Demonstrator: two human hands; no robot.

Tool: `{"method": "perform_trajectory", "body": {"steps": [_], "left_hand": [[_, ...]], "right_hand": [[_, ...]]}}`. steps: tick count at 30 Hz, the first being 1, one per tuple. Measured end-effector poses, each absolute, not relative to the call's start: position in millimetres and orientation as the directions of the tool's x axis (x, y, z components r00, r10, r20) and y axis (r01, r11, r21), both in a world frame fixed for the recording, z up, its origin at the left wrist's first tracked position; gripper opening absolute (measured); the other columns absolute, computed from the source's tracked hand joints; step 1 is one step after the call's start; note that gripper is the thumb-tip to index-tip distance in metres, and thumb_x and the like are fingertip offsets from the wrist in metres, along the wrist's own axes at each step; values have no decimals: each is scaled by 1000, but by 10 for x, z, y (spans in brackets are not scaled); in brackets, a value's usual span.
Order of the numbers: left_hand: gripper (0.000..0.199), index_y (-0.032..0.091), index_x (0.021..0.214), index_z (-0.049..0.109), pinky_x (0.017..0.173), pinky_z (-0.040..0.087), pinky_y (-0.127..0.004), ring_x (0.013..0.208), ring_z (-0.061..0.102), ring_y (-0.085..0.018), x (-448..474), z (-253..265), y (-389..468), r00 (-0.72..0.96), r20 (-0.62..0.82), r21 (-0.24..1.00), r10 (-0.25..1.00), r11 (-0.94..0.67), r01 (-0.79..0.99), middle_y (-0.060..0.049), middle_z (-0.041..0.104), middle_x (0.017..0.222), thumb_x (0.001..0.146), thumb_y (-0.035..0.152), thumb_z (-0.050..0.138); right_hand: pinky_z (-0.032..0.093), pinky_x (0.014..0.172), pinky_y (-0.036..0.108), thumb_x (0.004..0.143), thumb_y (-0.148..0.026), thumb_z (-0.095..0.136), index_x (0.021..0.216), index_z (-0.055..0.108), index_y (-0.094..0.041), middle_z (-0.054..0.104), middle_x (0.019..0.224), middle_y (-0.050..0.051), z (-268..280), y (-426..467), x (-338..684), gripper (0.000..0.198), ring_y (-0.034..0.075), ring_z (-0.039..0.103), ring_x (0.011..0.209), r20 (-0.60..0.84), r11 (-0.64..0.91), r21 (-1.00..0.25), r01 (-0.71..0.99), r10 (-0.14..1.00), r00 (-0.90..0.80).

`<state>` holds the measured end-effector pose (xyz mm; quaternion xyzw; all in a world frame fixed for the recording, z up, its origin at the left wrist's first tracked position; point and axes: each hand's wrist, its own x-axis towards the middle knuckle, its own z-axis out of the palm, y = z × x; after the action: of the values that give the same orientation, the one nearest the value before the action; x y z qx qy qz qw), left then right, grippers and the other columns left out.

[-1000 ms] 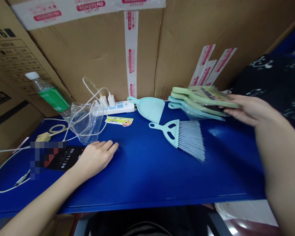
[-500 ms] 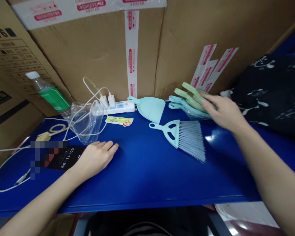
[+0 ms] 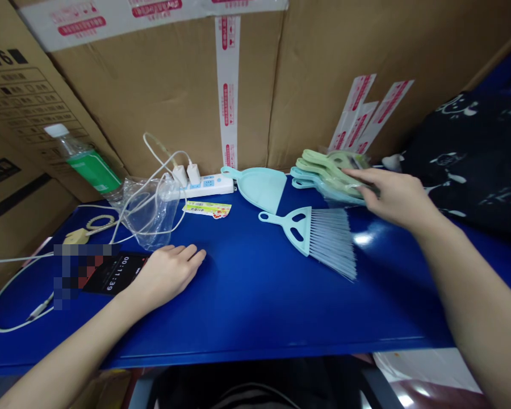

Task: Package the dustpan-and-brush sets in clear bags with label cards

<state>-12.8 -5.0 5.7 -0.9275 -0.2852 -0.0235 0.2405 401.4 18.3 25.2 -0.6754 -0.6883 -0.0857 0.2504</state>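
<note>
My right hand [image 3: 394,193] is at the right side of a stack of dustpan-and-brush sets. Its fingers and thumb close round the edge of a green dustpan set [image 3: 334,173] in clear plastic, which lies on a light-blue set [image 3: 303,180]. My left hand [image 3: 170,272] rests on the table holding nothing, fingers loosely bent and partly apart, beside a dark phone [image 3: 114,274] with a running timer. Between my hands lie a loose light-blue brush [image 3: 298,232], bristles to the right, and a light-blue dustpan [image 3: 262,187] behind it.
A white power strip [image 3: 206,186] with plugged chargers stands at the back of the blue table [image 3: 255,318]. Tangled cables, a crumpled plastic bag [image 3: 151,218], a colourful label [image 3: 206,208] and a bottle [image 3: 91,167] sit left. Cardboard boxes [image 3: 174,85] wall the back; a dark patterned bag [image 3: 477,165] is right.
The green dustpan set has come down from a raised tilt and lies flatter on the stack, my right hand lowering slightly with it. My left hand has not moved.
</note>
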Motion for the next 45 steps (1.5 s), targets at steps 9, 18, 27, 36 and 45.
{"method": "perform_trajectory", "body": {"steps": [9, 18, 27, 36, 45], "left_hand": [[16, 17, 92, 64, 55, 45, -29, 57, 64, -17, -141, 34, -47, 835, 167, -414, 524, -731, 542, -1, 65, 73, 89, 11, 49], [15, 16, 94, 64, 54, 46, -30, 56, 63, -17, -145, 31, -46, 844, 169, -434, 509, -730, 527, -1, 65, 73, 89, 12, 51], [14, 16, 91, 64, 54, 46, -30, 55, 63, -17, -139, 33, -42, 847, 180, -434, 500, -732, 525, 0, 65, 72, 89, 11, 51], [14, 16, 90, 64, 54, 46, -30, 55, 63, -17, -132, 30, -42, 843, 176, -430, 508, -731, 530, 0, 65, 72, 89, 12, 51], [15, 16, 93, 64, 55, 46, -30, 57, 63, -17, -139, 16, -38, 841, 169, -428, 514, -730, 533, -1, 65, 74, 90, 12, 50]], "right_hand": [[53, 86, 47, 73, -22, 44, 116, 61, -11, 66, 108, 19, 121, 253, 3992, 47, 34, 62, 105, 551, 163, -90, 982, 830, -87], [50, 86, 52, 87, -43, 47, 135, 49, -18, 63, 112, 19, 9, 279, 3887, 54, 38, 61, 104, 602, 239, 23, 971, 772, -204], [55, 71, 42, 78, -20, 46, 103, 68, -13, 66, 94, 17, 41, 267, 3859, 34, 30, 66, 87, 621, 245, 153, 957, 729, -287], [55, 63, 39, 77, -17, 47, 97, 67, -13, 64, 95, 18, 58, 225, 3767, 29, 31, 65, 88, 604, 198, 178, 964, 751, -266], [55, 80, 54, 83, -30, 49, 109, 63, -16, 57, 115, 21, -15, 266, 3896, 33, 36, 61, 102, 634, 249, 134, 959, 722, -276]]}}
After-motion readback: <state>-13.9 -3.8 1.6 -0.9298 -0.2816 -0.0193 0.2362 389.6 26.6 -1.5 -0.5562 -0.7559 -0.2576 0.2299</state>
